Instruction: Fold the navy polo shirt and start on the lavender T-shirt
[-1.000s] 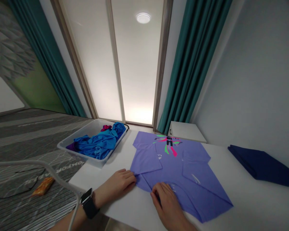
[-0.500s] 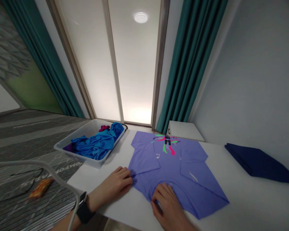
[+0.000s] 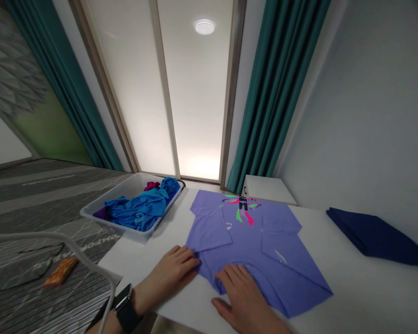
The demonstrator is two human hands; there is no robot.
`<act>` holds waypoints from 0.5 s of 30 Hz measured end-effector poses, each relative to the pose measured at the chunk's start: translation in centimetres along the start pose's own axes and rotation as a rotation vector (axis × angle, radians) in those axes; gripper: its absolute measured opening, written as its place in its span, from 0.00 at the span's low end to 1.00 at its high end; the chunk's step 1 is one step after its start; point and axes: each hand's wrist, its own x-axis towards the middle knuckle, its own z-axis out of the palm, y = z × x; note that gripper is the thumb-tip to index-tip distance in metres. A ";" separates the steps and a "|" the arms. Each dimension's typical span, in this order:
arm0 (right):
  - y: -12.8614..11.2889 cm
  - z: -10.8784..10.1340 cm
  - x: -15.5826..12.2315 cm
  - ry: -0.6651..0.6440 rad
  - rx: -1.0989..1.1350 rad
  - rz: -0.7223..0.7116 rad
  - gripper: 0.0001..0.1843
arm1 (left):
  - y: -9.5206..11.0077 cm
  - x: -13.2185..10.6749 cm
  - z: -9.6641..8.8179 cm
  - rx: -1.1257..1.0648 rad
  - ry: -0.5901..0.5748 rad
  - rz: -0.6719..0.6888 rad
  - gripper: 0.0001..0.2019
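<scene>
A purple T-shirt [image 3: 244, 255] lies spread on the white table, its sleeves folded inward over the body and its neckline toward me. Pink, green and black print shows at its far end. My left hand [image 3: 179, 266] is at the shirt's near left edge, with fingers bent together over the cloth; the thumb is partly hidden. My right hand [image 3: 242, 294] rests on the near edge by the neckline, fingers flat on the fabric and thumb held apart over the table.
A clear plastic bin [image 3: 90, 211] holding blue, purple and red clothes stands at the table's left. Folded navy cloth [image 3: 376, 236] lies at the right. Behind the table is a white cabinet [image 3: 268, 188]. A pale cable [image 3: 80, 253] crosses the lower left, above an orange packet [image 3: 61, 272] on the floor.
My left hand has shifted slightly right along the shirt's edge. My right thumb has moved away from the fingers, which now lie flatter at the neckline. The shirt's shape is nearly the same.
</scene>
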 end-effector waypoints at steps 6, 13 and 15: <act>-0.2 0.4 0.3 0.093 -0.128 -0.029 0.06 | 0.2 0.3 0.0 -0.032 0.024 0.034 0.11; 0.6 0.9 -0.3 0.095 -0.167 -0.087 0.05 | -0.5 -0.1 -0.8 -0.061 -0.073 0.107 0.09; 0.8 0.8 -0.7 0.063 -0.135 -0.082 0.04 | -0.5 -0.2 -0.9 -0.046 -0.090 0.129 0.07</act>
